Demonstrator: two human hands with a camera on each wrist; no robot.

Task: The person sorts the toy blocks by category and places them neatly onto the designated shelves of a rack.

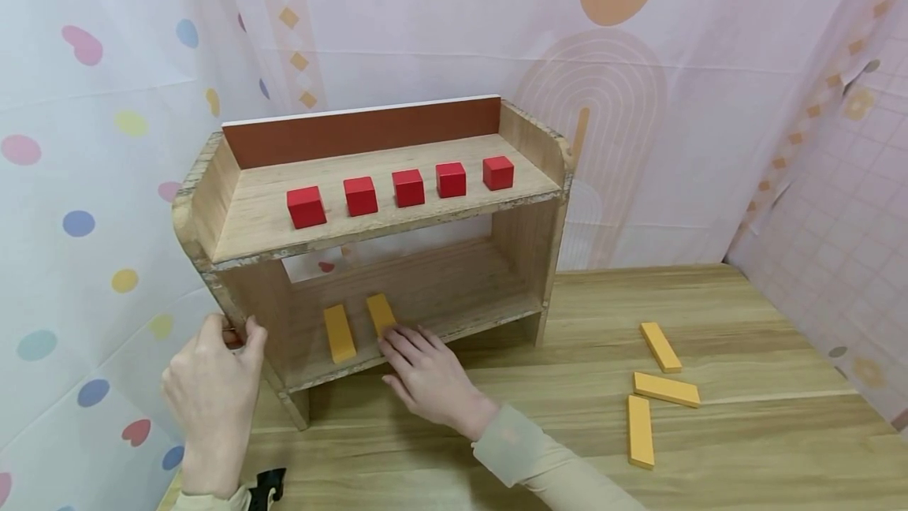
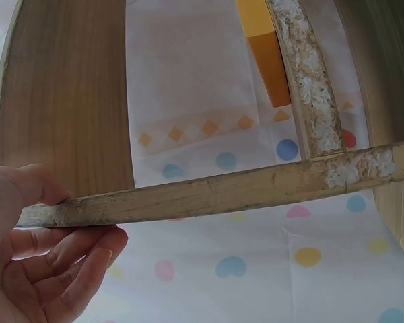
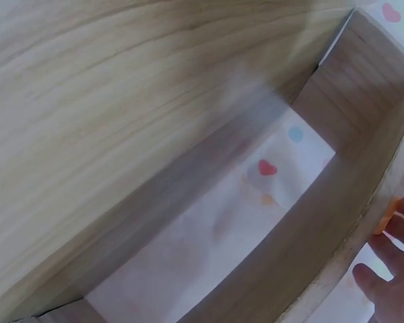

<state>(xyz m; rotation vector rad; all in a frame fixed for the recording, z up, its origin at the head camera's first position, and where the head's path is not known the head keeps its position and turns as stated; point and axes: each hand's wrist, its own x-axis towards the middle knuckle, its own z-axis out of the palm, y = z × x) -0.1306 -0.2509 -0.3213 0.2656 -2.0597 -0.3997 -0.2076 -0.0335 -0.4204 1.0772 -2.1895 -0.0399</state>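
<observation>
A small wooden shelf unit (image 1: pixel 397 229) stands on the table. My left hand (image 1: pixel 216 385) grips the front edge of its left side panel, thumb on one face and fingers on the other; the left wrist view shows this hand (image 2: pixel 60 242) on the panel edge (image 2: pixel 209 192). On the lower board, my right hand (image 1: pixel 436 377) touches the near end of a yellow block (image 1: pixel 381 312) with fairly straight fingers, thumb apart from it. Left of that lies another yellow block (image 1: pixel 340 333). At the right wrist view's edge, the fingers (image 3: pixel 390 252) meet the block (image 3: pixel 386 217).
Several red cubes (image 1: pixel 409 188) stand in a row on the upper board. Three more yellow blocks, a far one (image 1: pixel 660 347), a middle one (image 1: pixel 667 389) and a near one (image 1: pixel 640 432), lie on the table (image 1: pixel 766 432) at right. Patterned curtains (image 1: pixel 440 30) hang behind.
</observation>
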